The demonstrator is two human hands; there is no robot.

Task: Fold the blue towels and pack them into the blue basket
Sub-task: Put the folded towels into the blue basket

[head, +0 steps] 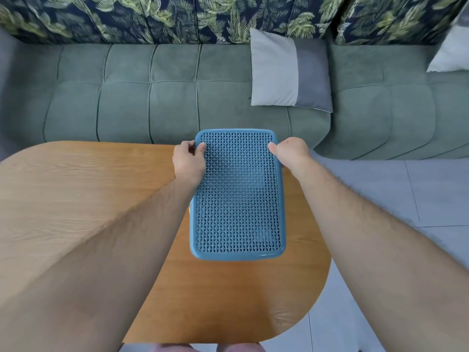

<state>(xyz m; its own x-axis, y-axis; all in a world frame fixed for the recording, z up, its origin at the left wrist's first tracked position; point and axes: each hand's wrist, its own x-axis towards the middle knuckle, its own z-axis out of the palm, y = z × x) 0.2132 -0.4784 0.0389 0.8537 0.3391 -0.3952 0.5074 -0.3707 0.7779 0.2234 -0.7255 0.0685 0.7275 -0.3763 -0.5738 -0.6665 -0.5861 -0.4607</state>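
Observation:
The blue basket [238,196], a plastic one with a perforated pattern, shows its flat perforated face to me above the right part of the wooden table [76,189]. My left hand [189,161] grips its far left corner, thumb on the face. My right hand [289,151] grips the far right corner the same way. Whether the basket rests on the table or is lifted I cannot tell. No blue towels are in view.
A green tufted sofa [152,92] runs along the far side of the table, with a grey two-tone cushion [289,72] and a second pale cushion [449,52] at the right. Grey tiled floor [393,199] lies to the right of the table's rounded edge.

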